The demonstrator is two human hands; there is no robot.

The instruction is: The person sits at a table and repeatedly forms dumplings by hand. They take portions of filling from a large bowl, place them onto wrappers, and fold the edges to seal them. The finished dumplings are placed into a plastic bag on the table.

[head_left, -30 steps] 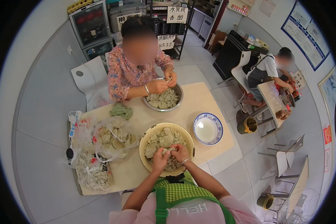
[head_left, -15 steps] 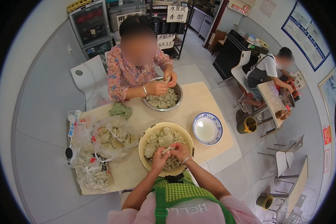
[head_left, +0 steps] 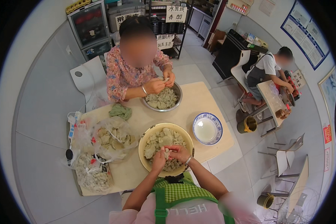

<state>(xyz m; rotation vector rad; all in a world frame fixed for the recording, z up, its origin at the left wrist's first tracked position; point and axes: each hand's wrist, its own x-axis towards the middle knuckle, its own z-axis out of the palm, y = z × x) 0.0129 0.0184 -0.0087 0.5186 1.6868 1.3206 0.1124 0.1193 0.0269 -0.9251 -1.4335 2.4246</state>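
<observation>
Over the yellow enamel basin [head_left: 141, 155], both my hands work at a small piece of pale grey-green dough [head_left: 167, 152]. My left hand [head_left: 159, 159] grips it from the left with closed fingers. My right hand [head_left: 180, 153], with a bracelet at the wrist, pinches it from the right. Below them, the basin is filled with soft, torn-looking grey-green dough pieces [head_left: 164, 138]. My fingers partly cover the held piece.
Right of the basin stands a blue-and-white bowl [head_left: 206, 129] with whitish liquid. Filled clear plastic bags [head_left: 114, 138] and a green cloth [head_left: 120, 111] lie left on the table [head_left: 198, 97]. Opposite, a co-worker's hands [head_left: 159, 85] handle a piece over a metal bowl [head_left: 168, 109].
Between my fingers the piece has turned from lying slantwise to more upright, and my hands have shifted slightly. Across the table, the co-worker's hands have moved a little lower over the metal bowl.
</observation>
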